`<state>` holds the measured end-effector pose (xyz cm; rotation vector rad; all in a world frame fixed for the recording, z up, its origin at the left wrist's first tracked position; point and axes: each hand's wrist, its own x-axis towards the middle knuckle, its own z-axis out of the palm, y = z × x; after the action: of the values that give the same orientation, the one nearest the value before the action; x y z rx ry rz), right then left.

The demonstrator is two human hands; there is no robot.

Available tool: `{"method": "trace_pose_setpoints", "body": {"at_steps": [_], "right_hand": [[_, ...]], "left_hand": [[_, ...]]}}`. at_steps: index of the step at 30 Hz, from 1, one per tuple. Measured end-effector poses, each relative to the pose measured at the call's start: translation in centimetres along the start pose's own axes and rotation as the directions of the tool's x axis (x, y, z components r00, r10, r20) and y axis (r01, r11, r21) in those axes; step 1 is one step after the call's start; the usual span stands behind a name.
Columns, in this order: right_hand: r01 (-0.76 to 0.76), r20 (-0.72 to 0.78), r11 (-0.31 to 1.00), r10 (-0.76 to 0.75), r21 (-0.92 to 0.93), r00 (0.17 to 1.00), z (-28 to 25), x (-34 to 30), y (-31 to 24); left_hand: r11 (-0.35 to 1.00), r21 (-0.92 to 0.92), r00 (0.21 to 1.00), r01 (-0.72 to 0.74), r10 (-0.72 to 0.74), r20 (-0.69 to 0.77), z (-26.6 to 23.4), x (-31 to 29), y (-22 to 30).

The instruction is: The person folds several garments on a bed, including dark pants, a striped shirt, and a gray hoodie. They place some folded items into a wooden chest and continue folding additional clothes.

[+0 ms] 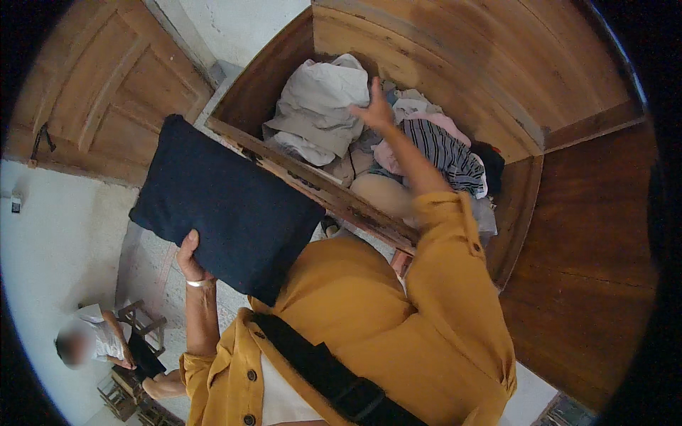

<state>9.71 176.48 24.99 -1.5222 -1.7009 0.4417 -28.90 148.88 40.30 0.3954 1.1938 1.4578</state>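
Note:
My left hand (pixel 193 260) is closed on the near edge of a dark navy folded cloth bundle (pixel 224 206), flat and roughly square like a cushion, its thumb on top and the other fingers hidden beneath. The bundle is held outside a wooden chest. My right hand (pixel 374 108) reaches over the chest's front wall with fingers spread, beside a heap of pale grey-white cloth (pixel 320 106); whether it touches the cloth I cannot tell. Right of that wrist lie a black-and-white striped garment (pixel 444 153) and a pink cloth (pixel 440 122).
The wooden chest (pixel 334 195) stands open, its front wall between me and the clothes. A panelled wooden door (pixel 106 92) is at the far left. At the lower left a person (pixel 114 341) sits near wooden stools (pixel 145 326). A brown wooden panel (pixel 590 263) borders the right.

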Motion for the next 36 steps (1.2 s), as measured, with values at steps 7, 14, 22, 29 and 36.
{"method": "trace_pose_setpoints", "body": {"at_steps": [7, 14, 22, 29, 36], "right_hand": [[-0.013, 0.621, 0.943, -0.208, 0.331, 0.755, 8.9, -3.7, -12.4], [0.159, 0.198, 0.882, -0.270, 0.444, 0.942, 8.4, -0.8, -8.1], [-0.052, 0.120, 0.865, 0.128, -0.500, 0.984, 3.8, -1.4, 1.5], [0.007, 0.514, 0.999, 0.011, -0.033, 0.857, 7.7, -9.2, -5.0], [0.469, 0.471, 0.757, -0.242, -0.455, 0.848, 1.4, -6.9, -6.5]], "left_hand": [[0.997, 0.005, 0.996, -0.079, 0.079, -0.051, -1.2, -0.9, -0.1], [0.997, -0.009, 0.989, -0.080, 0.079, -0.122, -1.8, -1.1, -0.6], [0.995, -0.049, 0.990, -0.085, 0.079, -0.114, -1.5, -0.2, -0.9], [0.996, -0.066, 0.992, -0.054, 0.045, -0.119, -1.3, 0.9, -0.7], [0.995, -0.060, 0.992, -0.078, 0.071, -0.099, -1.9, 0.1, -0.3]]}}
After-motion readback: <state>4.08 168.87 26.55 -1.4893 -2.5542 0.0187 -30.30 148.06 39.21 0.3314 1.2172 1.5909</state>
